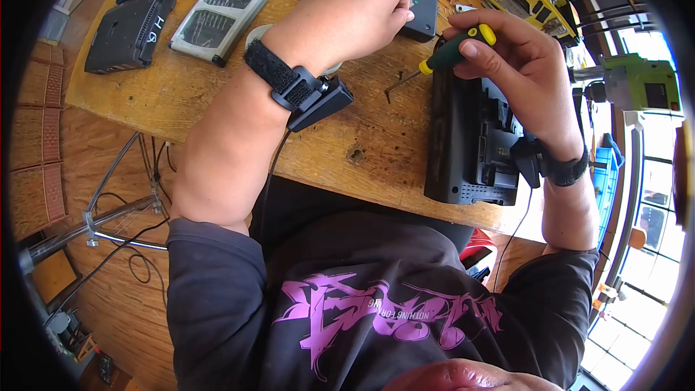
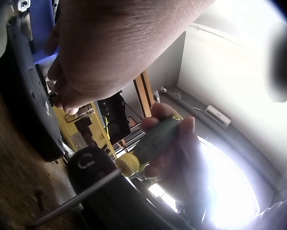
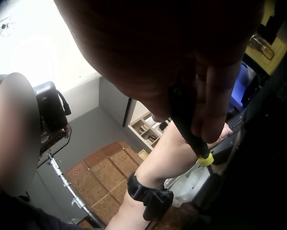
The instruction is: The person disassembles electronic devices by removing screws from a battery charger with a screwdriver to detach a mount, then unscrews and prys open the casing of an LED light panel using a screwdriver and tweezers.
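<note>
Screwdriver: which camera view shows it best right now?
The head view: the screwdriver shows sharply there, both handle and shaft. The left wrist view shows both larger but blurrier; the right wrist view shows a shadowed handle, yellow collar and little shaft.

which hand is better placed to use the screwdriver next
Probably the right: the right hand grips the screwdriver close to the black casing, while the left hand is beside the black box.
</note>
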### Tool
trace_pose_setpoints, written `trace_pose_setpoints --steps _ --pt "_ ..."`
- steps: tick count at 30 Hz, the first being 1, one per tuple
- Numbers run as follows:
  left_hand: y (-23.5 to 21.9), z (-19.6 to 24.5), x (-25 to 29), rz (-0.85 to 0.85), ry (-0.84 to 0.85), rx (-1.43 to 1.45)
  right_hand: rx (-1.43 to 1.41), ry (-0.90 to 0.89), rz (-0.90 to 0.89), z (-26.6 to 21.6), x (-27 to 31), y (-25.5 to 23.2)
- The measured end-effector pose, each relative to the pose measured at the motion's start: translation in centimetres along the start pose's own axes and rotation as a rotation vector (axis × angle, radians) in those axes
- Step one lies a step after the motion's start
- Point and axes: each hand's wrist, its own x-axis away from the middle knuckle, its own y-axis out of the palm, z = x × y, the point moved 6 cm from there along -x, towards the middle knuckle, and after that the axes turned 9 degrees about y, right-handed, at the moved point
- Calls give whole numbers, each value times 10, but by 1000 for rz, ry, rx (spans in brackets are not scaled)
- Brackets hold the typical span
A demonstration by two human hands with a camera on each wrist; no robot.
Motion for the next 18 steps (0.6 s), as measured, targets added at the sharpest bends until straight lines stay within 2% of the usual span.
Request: trace_pose_setpoints --steps 11,14,18 --pt "3 -2 0 -14 -3 -21 2 -14 -7 -6 5 -1" --pt "-11 10 1 4 22 -8 -17 -6 -2 -7 6 -2" --pt "4 -3 0 -26 -18 -2 -39 -9 10 -5 7 -4"
